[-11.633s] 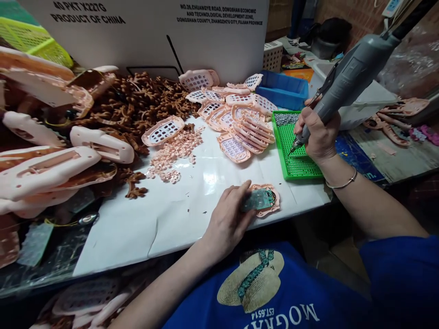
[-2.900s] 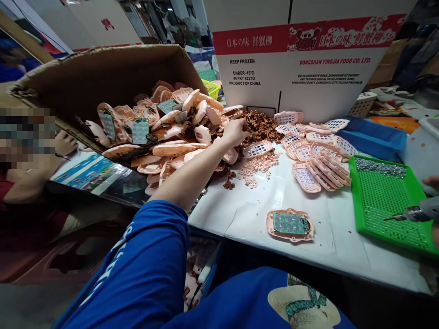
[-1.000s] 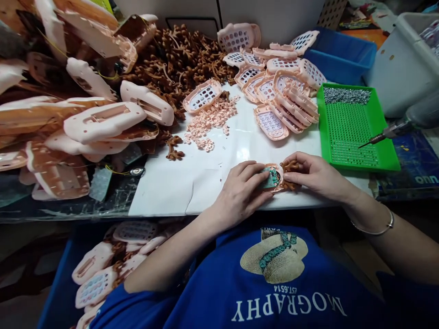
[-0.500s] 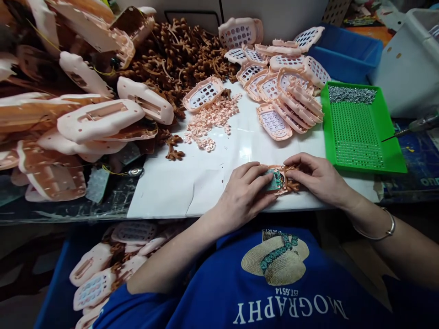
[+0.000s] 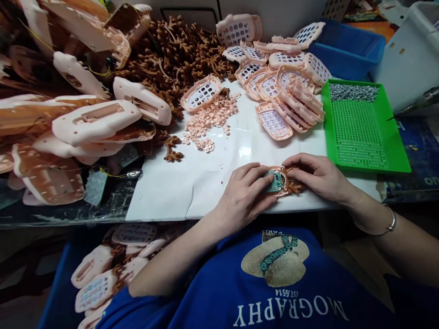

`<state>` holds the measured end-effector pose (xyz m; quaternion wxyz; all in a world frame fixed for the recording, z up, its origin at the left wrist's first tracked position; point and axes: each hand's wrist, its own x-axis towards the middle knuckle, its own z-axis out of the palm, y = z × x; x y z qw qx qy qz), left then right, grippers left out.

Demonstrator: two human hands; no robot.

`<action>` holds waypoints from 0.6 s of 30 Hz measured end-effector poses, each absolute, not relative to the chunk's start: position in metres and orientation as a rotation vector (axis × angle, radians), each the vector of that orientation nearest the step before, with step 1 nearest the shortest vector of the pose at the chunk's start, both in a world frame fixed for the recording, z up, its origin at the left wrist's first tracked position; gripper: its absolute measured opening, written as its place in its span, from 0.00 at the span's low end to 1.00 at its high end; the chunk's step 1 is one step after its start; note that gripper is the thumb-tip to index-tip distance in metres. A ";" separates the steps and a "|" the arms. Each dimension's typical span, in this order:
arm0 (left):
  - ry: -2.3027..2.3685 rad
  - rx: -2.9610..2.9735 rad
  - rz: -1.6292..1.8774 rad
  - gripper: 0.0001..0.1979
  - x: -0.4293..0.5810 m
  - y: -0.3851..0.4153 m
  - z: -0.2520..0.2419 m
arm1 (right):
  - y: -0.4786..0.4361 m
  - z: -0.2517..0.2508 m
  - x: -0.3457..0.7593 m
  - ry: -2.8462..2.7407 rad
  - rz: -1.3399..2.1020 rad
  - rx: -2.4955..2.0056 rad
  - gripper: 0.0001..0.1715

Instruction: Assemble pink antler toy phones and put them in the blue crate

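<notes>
A pink plastic shell (image 5: 281, 193) lies at the front of the white work surface, with a green circuit board (image 5: 274, 182) inside it. My left hand (image 5: 245, 194) is closed around the shell's left end, its fingers over the board. At the other end, my right hand (image 5: 317, 177) pinches near a brown antler-shaped piece (image 5: 294, 186) that sticks out of the shell. The thumb and fingertips of that hand partly cover the piece. Most of the shell is hidden beneath the fingers.
A green tray (image 5: 360, 132) of small screws stands at right, a screwdriver (image 5: 416, 103) beyond it. Pink keypad shells (image 5: 274, 121) are piled behind my hands, small pink parts (image 5: 209, 123) left of them. Brown pieces (image 5: 185, 50) and pink housings (image 5: 98, 121) fill the left.
The hands stay at the shell almost unmoved. My right fingers have shifted slightly at the brown antler piece, which shows a little more. The view has moved slightly.
</notes>
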<state>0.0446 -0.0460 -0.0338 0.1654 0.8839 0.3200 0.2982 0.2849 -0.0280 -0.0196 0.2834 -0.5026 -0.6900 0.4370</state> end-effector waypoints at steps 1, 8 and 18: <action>0.913 2.515 0.845 0.18 0.045 -0.046 -0.034 | -0.027 -0.019 0.285 -1.861 1.166 -1.344 0.11; 0.929 2.511 0.842 0.18 0.045 -0.047 -0.034 | -0.023 -0.011 0.281 -2.119 0.975 -1.374 0.08; 0.930 2.517 0.872 0.19 0.046 -0.048 -0.039 | -0.034 -0.024 0.281 -2.075 0.656 -1.435 0.09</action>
